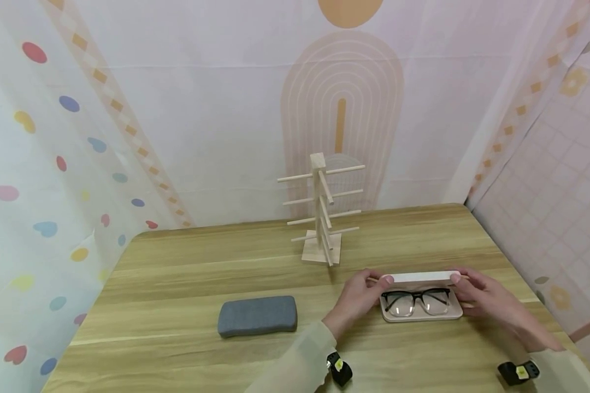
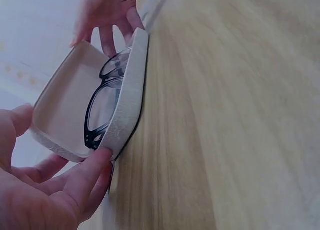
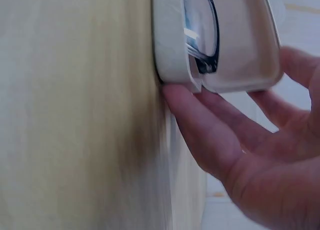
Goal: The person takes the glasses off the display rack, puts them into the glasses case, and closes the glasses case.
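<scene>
A cream glasses case (image 1: 423, 319) lies on the table at the right, its lid (image 1: 420, 277) raised at the back. Inside rest eyeglasses (image 1: 416, 296) with a dark upper frame and clear lenses. My left hand (image 1: 358, 297) holds the left end of the case, thumb at the lid's edge and fingers along the side. At the opposite end my right hand (image 1: 491, 300) grips it the same way. In the left wrist view the lid's pale inner side (image 2: 70, 94) shows behind the eyeglasses (image 2: 102, 104). The right wrist view has my fingers (image 3: 200, 125) against the case's end.
A grey glasses case (image 1: 258, 315), lid down, lies left of my left hand. Farther back stands a wooden rack (image 1: 319, 202) with several pegs on a square base. The wooden table (image 1: 177, 273) meets patterned curtains (image 1: 216, 136) at the back and sides.
</scene>
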Demonstrator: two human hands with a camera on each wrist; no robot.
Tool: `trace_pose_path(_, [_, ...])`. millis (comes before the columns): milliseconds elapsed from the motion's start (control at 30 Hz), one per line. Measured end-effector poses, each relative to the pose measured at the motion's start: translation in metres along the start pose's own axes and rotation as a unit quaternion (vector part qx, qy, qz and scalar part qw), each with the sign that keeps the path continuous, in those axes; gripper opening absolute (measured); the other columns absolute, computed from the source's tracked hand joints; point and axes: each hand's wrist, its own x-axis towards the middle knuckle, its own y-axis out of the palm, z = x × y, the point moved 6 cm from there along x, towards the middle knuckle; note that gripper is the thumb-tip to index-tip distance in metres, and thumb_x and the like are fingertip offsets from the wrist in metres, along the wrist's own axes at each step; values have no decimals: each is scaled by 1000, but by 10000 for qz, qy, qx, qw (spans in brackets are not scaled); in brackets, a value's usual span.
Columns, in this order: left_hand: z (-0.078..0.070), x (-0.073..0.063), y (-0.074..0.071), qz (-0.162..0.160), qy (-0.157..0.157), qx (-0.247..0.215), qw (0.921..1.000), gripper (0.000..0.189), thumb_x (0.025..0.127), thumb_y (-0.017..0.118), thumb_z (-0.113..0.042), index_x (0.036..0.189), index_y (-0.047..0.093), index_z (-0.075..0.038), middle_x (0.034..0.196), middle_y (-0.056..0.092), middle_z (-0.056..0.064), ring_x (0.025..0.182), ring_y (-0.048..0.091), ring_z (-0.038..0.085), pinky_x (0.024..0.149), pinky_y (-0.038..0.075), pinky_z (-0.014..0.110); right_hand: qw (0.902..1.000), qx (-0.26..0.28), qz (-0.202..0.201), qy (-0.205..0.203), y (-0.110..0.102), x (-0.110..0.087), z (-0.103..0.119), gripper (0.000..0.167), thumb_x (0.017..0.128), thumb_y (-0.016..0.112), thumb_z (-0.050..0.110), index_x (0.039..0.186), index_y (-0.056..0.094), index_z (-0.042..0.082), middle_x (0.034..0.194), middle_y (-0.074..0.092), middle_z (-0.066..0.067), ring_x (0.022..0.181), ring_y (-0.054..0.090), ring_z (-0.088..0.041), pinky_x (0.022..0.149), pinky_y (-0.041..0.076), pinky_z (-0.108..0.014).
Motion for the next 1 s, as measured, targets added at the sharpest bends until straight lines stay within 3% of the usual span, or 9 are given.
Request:
trace_pose_path(133, [1, -2, 0, 75, -124, -299, 9994, 39, 98, 74, -32, 121, 68, -2, 98, 69, 3, 77, 64, 13, 72, 60, 28, 9991, 221, 343, -98, -4, 1, -1, 52, 112, 46, 22, 148, 34, -15, 139, 50, -38, 113, 65, -17, 85, 61, -39])
trace_pose_path(233, [1, -3, 0, 161, -165, -448, 9987, 36, 96, 77, -27, 120, 68, -1, 99, 68, 3, 81, 64, 12, 73, 60, 28, 9977, 387, 528, -147, -7, 0, -3, 44, 111, 51, 18, 146, 44, -7, 133, 57, -23, 108, 65, -7, 86, 60, -36])
trace_pose_path(367, [1, -3, 0, 312, -63, -532, 9981, 36, 94, 78, -19, 121, 67, 2, 99, 67, 3, 86, 62, 10, 73, 58, 26, 9954, 578, 697, -323, -9, -1, -4, 39, 109, 53, 11, 145, 49, -3, 126, 58, -6, 108, 66, -8, 87, 61, -36])
trace_pose_path(533, [0, -3, 1, 561, 288, -217, 9978, 36, 93, 79, -15, 120, 66, 5, 98, 67, 2, 89, 59, 8, 75, 54, 21, 9950, 343, 738, -576, -10, -5, -4, 45, 107, 56, 7, 143, 42, -16, 126, 60, -5, 108, 66, -8, 87, 61, -35])
trace_pose_path(700, [-2, -6, 1, 684, 617, 287, 9953, 36, 92, 80, -13, 120, 65, 5, 95, 65, 0, 85, 57, 5, 75, 51, 19, 9946, 169, 779, -658, -9, -8, -2, 45, 105, 59, 5, 142, 42, -15, 127, 60, 2, 109, 67, -10, 87, 60, -33])
trace_pose_path(900, [-1, -9, 3, 704, 599, 387, 9950, 39, 90, 81, -9, 122, 65, 5, 102, 68, 2, 89, 60, 5, 79, 53, 19, 9927, -164, 702, -967, -9, -12, -1, 43, 102, 62, 4, 138, 47, -13, 128, 56, 23, 110, 64, -4, 84, 60, -29])
trace_pose_path(1000, [0, -10, 3, 674, 588, 404, 9952, 40, 89, 82, -8, 123, 65, 4, 106, 69, 4, 94, 62, 7, 82, 53, 20, 9918, -175, 652, -1084, -8, -13, -2, 42, 101, 63, 2, 137, 49, -13, 129, 56, 25, 112, 62, 1, 85, 59, -28])
